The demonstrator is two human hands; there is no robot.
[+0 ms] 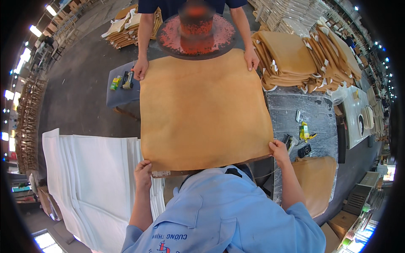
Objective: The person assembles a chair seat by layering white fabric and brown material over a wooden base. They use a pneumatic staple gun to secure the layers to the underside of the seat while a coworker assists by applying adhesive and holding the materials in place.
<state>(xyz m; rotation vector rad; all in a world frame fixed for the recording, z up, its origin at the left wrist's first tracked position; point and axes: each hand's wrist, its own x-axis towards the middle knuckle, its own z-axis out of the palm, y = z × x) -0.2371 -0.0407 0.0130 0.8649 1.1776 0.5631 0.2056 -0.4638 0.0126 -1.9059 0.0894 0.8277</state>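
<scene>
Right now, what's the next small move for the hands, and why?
Probably a gentle pull toward you on the tan sheet: your left hand and right hand pinch its near corners, and a co-worker's hands hold the far end.

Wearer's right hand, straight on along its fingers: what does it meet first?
The tan sheet: the right hand already holds its near right corner. Depth is unclear, so it might skim over or under.
</scene>
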